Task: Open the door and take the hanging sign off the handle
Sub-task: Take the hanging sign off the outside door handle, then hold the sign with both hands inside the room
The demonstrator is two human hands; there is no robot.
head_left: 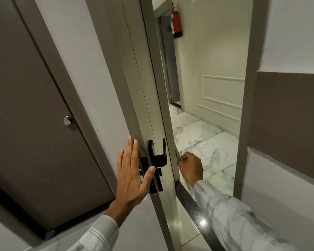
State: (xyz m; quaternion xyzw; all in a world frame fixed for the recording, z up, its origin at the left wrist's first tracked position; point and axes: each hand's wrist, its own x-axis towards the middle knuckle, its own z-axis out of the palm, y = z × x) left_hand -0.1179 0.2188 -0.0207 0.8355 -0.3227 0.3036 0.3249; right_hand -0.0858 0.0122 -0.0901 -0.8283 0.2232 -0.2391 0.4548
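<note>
L hand (132, 171) flat, R hand (190, 166) pinching sign (179, 158)

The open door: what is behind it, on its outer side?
Behind the door, the right hand reaches around its edge and pinches something pale, probably the sign. The outer handle is hidden. The left hand lies open by the inner handle.

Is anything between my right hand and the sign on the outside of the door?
Nothing visible. The right hand has reached around the open door's edge and its fingers already pinch a pale sign there. The left hand lies flat on the inner face by the black handle.
</note>
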